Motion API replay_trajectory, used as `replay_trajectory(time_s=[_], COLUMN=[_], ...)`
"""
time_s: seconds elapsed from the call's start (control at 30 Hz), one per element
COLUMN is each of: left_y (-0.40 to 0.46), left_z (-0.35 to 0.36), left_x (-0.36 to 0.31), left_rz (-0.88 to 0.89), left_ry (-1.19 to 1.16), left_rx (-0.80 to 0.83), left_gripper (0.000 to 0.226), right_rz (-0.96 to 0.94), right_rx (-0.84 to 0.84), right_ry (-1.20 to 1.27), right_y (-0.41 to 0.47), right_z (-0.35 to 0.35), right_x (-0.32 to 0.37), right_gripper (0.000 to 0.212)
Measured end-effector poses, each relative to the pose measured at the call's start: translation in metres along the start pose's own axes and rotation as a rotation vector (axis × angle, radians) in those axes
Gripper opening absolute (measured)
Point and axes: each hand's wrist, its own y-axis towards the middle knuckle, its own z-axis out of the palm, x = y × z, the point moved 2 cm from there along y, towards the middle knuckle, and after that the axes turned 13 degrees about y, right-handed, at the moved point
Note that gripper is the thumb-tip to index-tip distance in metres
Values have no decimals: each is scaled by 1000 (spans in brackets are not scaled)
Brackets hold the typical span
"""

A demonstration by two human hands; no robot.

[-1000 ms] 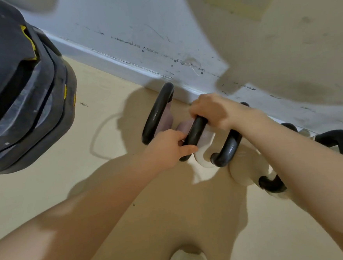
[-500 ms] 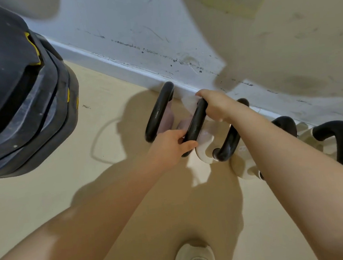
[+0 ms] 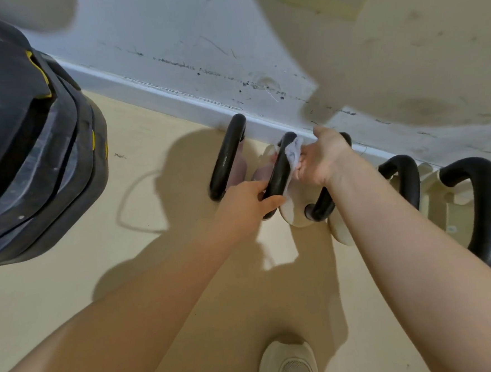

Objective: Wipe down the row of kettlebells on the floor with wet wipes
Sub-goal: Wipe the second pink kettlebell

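1. Since 1.0 s ago my right hand (image 3: 322,157) has slid from the middle of the second handle (image 3: 281,173) up to its far end by the skirting board (image 3: 174,96). The wet wipe (image 3: 293,156) now shows white between palm and bar. My left hand (image 3: 246,198) hasn't budged from the near end.
2. Black dumbbell stack (image 3: 29,148) sits at left, well apart from the work.
3. Row of kettlebells (image 3: 406,180) runs along the wall to the right. At least 5 black handles are visible; the pale bodies are mostly hidden under my arms.
4. First handle (image 3: 226,158), left of the one I'm on, is untouched by either hand.
5. Left hand: fingers curled round the near end of the second handle, steadying it.
6. Right hand: fingers pinch the wipe against the bar's right side, thumb up by the top bend.
7. Doing it well, my call: keep the left grip firm so the bell doesn't rock, wrap the wipe fully round the bar, twist through the bend, then drag back down. Underside and body likely not yet done.
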Motion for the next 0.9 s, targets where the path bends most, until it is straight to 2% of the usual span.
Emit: replay_trajectory(time_s=[0.13, 0.27, 0.37, 0.43, 0.47, 0.57, 0.6, 0.73, 0.83, 0.9], left_y=[0, 1, -1, -1, -1, -5, -6, -11, -9, -7], left_z=[-2, -6, -6, -7, -7, -5, -4, 3, 4, 1], left_x=[-2, -4, -3, -3, -3, -3, -2, 3, 3, -1], left_rz=[30, 33, 17, 8, 6, -25, -43, -120, -214, -269], left_ry=[40, 84, 34, 0, -10, -105, -151, -278, -400, -462], left_rx=[-1, 26, 25, 23, 23, 13, 1, -53, -31, -15], left_gripper=[18, 31, 26, 18, 21, 25, 25, 28, 41, 46], right_rz=[-72, 1, 1, -70, -87, -67, -82, -225, -254, -250], right_rx=[-135, -57, -109, -153, -132, 24, 39, -32, -71, -121], right_ry=[-147, -62, 17, -35, -79, -152, -170, -119, -191, -120], right_y=[-4, -10, -8, -7, -7, -9, -9, -12, -21, -20], right_z=[4, 0, 7, 9, 8, -6, -13, -44, -42, -25], right_x=[-16, -12, -11, -14, -17, -37, -44, -65, -63, -56], right_gripper=[58, 69, 65, 60, 63, 89, 88, 54, 45, 40])
